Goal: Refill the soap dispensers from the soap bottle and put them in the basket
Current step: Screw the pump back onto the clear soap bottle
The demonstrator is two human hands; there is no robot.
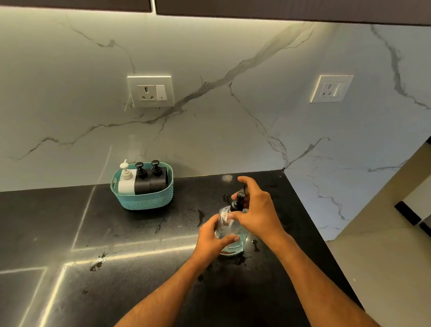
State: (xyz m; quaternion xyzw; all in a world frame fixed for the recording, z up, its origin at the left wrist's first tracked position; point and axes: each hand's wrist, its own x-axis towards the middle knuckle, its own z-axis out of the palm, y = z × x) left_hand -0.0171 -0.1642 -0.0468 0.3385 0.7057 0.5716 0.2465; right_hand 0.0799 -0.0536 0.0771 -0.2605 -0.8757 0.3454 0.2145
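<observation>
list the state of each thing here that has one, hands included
clear dispenser: upright on the counter, a little blue liquid at the bottom
black pump: at the dispenser's neck, tilted
left hand: grips the dispenser body
right hand: holds the pump
basket: upright by the wall, holding three dispensers
white dispenser: upright in basket, pump on
two black dispensers: upright in basket, pumps on

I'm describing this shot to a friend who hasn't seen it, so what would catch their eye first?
Front and centre, two hands work on a clear glass dispenser standing on the black counter: the left hand grips its body while the right hand has its fingers around the black pump top. Further back on the counter, against the marble wall, a teal basket holds one white dispenser and two black dispensers.
</observation>
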